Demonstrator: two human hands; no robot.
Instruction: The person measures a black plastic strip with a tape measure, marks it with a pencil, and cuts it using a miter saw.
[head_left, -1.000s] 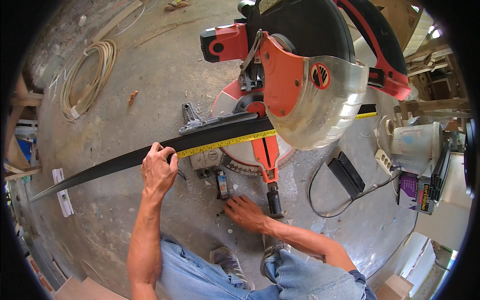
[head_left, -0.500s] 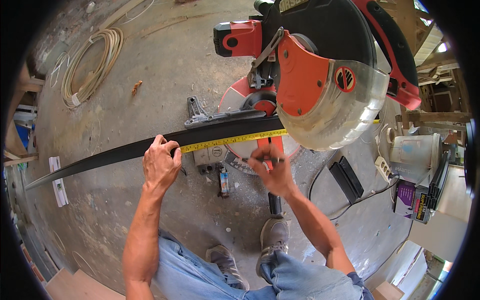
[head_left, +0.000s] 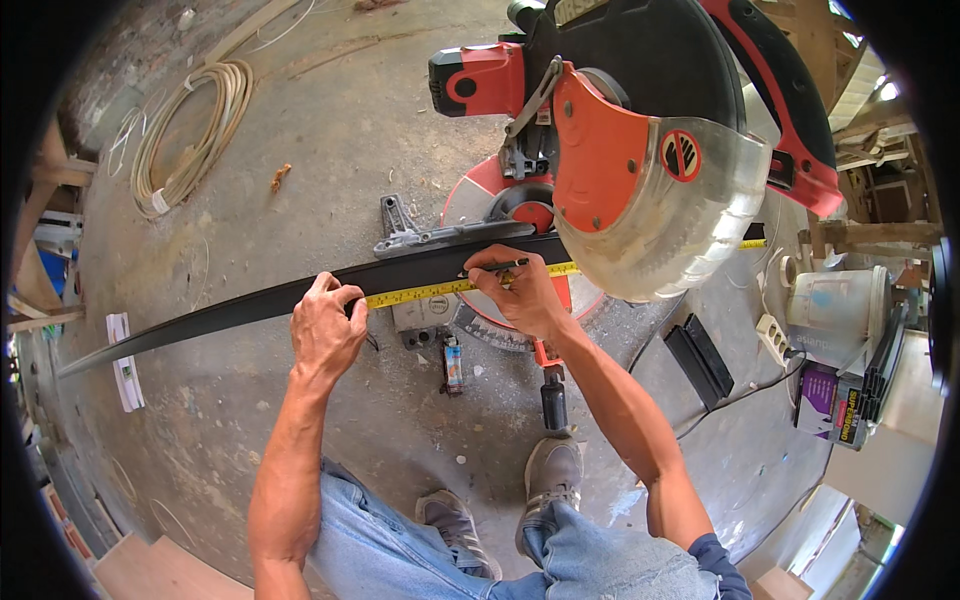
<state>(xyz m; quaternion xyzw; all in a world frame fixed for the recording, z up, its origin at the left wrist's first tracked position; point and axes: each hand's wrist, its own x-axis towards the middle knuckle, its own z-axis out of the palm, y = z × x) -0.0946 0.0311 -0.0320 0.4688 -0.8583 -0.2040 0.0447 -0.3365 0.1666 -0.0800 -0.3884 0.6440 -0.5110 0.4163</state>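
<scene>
A long black profile bar point(head_left: 220, 310) lies across the base of a red and black miter saw point(head_left: 650, 70), against its grey fence. Along the bar's near edge stretches a yellow tape measure point(head_left: 415, 292), which passes behind the clear blade guard and shows again at the far right. My left hand point(head_left: 326, 330) is closed at the tape's left end, thumb and fingers pinching it against the bar. Between the fingers of my right hand point(head_left: 525, 297) is a thin dark marking pen point(head_left: 519, 263); this hand rests over the bar and tape, left of the guard.
A lighter point(head_left: 453, 365) lies on the floor near the saw base. Short black profile pieces point(head_left: 699, 360), a power strip point(head_left: 772, 338) with a cord and a whitish bucket point(head_left: 835, 310) are at the right. A coiled hose point(head_left: 235, 105) lies far left.
My right hand has moved up and slightly left with the marking pen, from in front of the tape onto the bar. My left hand keeps its place on the tape and bar.
</scene>
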